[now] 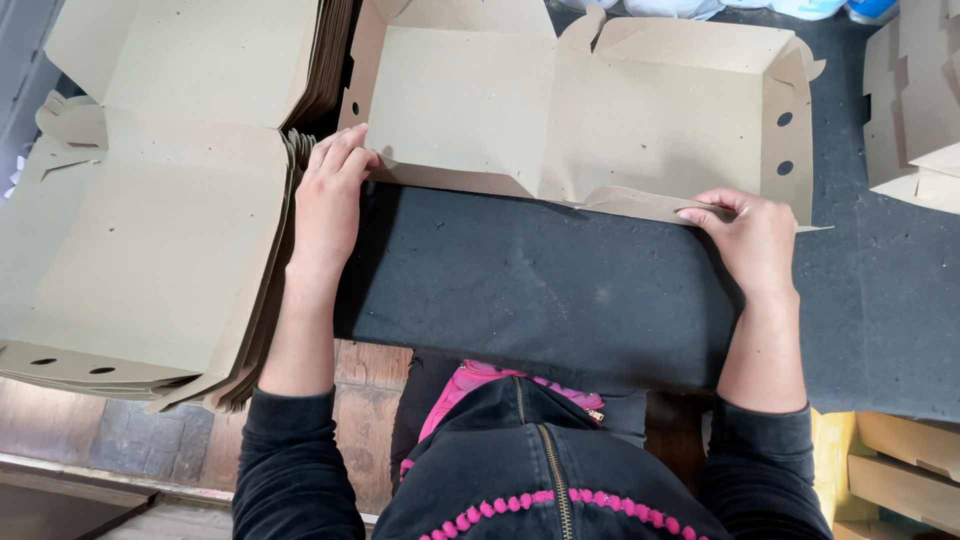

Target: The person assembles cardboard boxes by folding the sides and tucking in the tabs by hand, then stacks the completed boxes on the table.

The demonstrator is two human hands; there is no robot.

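Observation:
A brown cardboard box blank point(560, 110) lies partly folded on a dark felt-covered table point(540, 290), its side walls raised and two round holes in the right wall. My left hand point(328, 195) presses its fingertips on the near left corner of the blank. At the right, my right hand point(752, 235) pinches the near front flap point(640, 203) between thumb and fingers. Both sleeves are black.
A thick stack of flat cardboard blanks point(150, 220) sits to the left, overhanging the table edge. More folded cardboard pieces point(915, 100) stand at the far right, and others point(900, 470) lie lower right. Brick floor shows below the table.

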